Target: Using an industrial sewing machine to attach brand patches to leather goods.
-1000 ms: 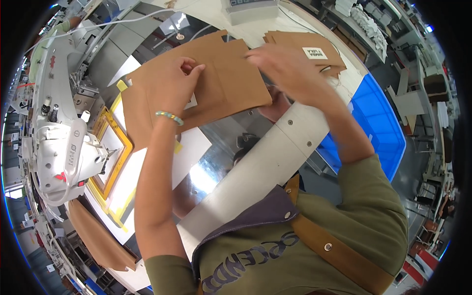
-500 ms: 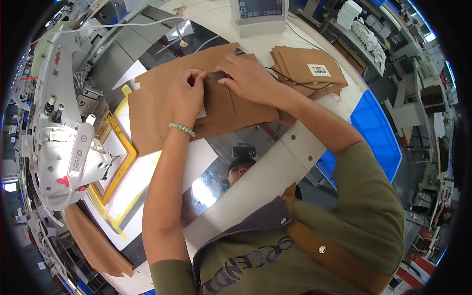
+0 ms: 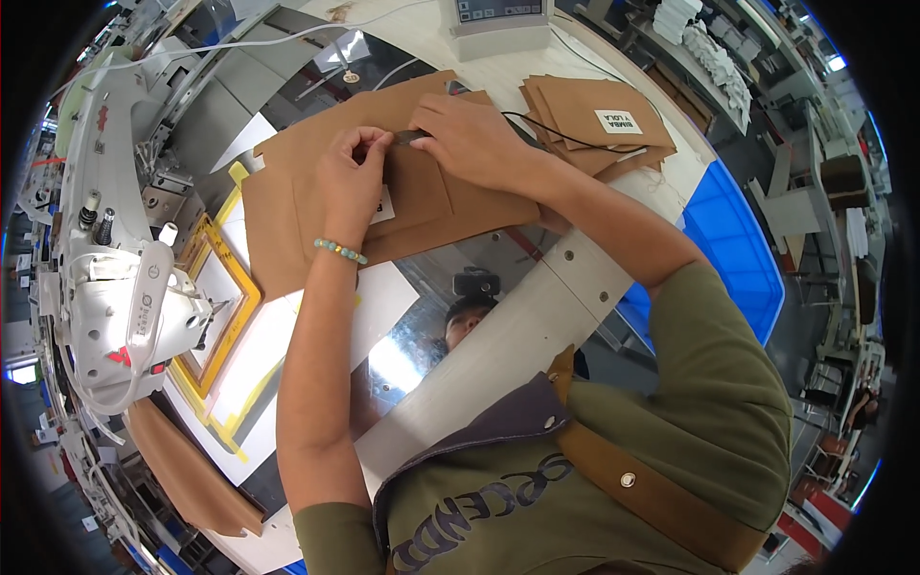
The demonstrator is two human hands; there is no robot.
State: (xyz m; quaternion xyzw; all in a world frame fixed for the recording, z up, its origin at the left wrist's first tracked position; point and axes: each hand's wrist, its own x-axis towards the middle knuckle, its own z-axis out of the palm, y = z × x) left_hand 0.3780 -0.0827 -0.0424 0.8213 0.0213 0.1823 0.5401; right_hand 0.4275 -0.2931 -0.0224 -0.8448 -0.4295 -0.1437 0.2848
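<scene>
My left hand (image 3: 351, 172), wearing a bead bracelet (image 3: 340, 251), is over a brown flat panel (image 3: 287, 216). Its thumb and forefinger are pinched together at the panel's upper middle; anything between them is too small to make out. Close beside it, my right hand (image 3: 470, 139) is closed round a small dark tool that looks like thread snips (image 3: 410, 138). The tip points toward my left fingertips, while my palm hides most of the tool. A white label (image 3: 383, 205) on the brown piece shows partly from behind my left wrist.
At left stands a white sewing machine (image 3: 105, 297) beside a yellow frame (image 3: 251, 287). Several brown pieces (image 3: 565, 105) are stacked at right, near a black cord (image 3: 537, 131). A control screen (image 3: 498, 29) stands behind, a blue bin (image 3: 733, 254) at right. Shiny plate (image 3: 422, 335) lies nearer me.
Both hands have shifted slightly left and away from me, the panel appearing to shift with them. More of the white label shows by my left wrist. The grips look unchanged.
</scene>
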